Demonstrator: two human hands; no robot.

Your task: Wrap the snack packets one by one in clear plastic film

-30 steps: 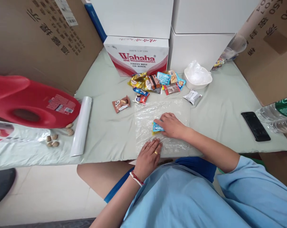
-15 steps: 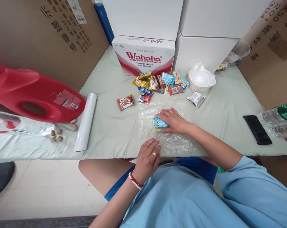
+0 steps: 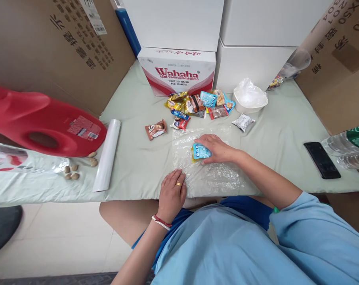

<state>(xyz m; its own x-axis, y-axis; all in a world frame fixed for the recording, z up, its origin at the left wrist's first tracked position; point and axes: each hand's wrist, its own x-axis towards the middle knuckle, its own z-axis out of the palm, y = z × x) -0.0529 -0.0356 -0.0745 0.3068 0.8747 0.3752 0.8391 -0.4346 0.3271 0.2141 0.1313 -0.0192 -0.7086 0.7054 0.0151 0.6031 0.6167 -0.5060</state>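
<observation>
A clear crinkled plastic sheet (image 3: 211, 182) lies flat near the table's front edge. On it is a small blue snack packet (image 3: 201, 151), with a bit of yellow wrapper showing beneath its left side. My right hand (image 3: 217, 149) is closed around the packet from the right, thumb on the near side and fingers on the far side. At the sheet's lower left edge my left hand (image 3: 172, 194) rests palm down, its fingers stretched out and holding nothing.
Behind the sheet sits a pile of wrapped snacks (image 3: 194, 103); a brown packet (image 3: 155, 129) and a silver packet (image 3: 243, 122) lie apart. A bag-lined white bowl (image 3: 251, 105), phone (image 3: 322, 160), white roll (image 3: 107, 156), red jug (image 3: 60, 126) and Wahaha box (image 3: 179, 73) surround them.
My left hand has moved left, to the sheet's left edge, and its fingers now lie flatter. My right hand and the blue packet stay nearly in place. The view has shifted slightly.
</observation>
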